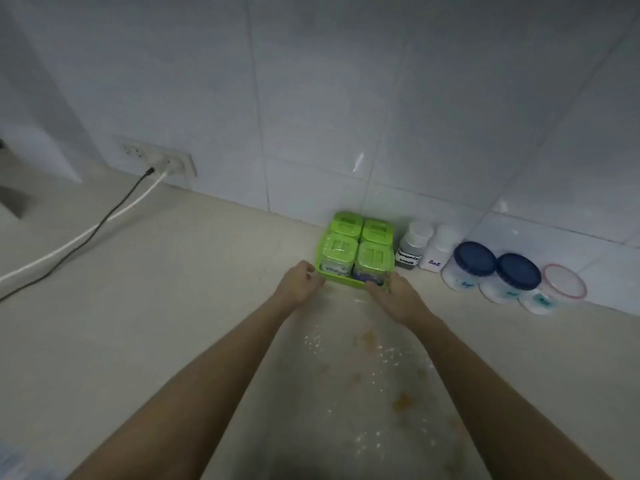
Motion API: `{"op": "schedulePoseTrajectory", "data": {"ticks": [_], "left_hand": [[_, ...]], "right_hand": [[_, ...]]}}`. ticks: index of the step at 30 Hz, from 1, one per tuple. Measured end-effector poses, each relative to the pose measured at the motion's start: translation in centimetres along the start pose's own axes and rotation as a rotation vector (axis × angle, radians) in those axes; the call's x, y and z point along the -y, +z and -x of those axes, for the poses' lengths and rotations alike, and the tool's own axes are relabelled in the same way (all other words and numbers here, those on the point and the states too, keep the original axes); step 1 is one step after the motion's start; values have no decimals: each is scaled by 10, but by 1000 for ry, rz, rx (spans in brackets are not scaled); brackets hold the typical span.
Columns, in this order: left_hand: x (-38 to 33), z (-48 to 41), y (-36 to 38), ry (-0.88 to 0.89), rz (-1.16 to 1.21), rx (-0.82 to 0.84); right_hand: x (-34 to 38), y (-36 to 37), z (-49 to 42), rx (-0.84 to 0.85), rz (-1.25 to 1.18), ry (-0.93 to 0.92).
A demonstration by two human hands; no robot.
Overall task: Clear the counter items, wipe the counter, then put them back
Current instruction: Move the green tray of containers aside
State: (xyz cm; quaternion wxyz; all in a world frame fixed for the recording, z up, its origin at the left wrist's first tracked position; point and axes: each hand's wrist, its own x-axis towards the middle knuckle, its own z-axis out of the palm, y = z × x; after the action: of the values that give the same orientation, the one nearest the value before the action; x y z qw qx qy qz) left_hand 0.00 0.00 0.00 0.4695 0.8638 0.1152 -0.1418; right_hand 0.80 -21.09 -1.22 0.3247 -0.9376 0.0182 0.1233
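Note:
A green tray [341, 279] with several green-lidded spice jars [356, 242] stands on the beige counter [173, 289] against the tiled wall. My left hand [299, 284] grips the tray's front left corner. My right hand [396, 294] grips its front right corner. To the right stand two small white-capped bottles [427, 247], one labelled Salt. Beyond them are two blue-lidded jars [495, 266] and a clear tub with a red-rimmed lid [562, 282]. White crumbs and orange stains [367, 358] cover the counter between my forearms.
A wall socket [161, 159] at the left holds a black cable and a white cable [104, 220] that trail across the counter toward the left edge. A grey appliance [14, 195] stands at the far left. Something bluish shows at the bottom left corner [14, 462].

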Motion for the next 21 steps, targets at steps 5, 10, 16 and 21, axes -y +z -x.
{"op": "schedulePoseTrajectory", "data": {"ticks": [5, 10, 16, 21], "left_hand": [[2, -35, 11, -105, 381, 32], [0, -52, 19, -123, 507, 40], [2, -72, 22, -168, 463, -16], [5, -73, 4, -185, 527, 143]], "right_hand": [[-7, 10, -19, -180, -263, 187], [-6, 11, -25, -136, -525, 275], [-14, 8, -41, -204, -700, 400], [-12, 4, -29, -130, -881, 440]]}}
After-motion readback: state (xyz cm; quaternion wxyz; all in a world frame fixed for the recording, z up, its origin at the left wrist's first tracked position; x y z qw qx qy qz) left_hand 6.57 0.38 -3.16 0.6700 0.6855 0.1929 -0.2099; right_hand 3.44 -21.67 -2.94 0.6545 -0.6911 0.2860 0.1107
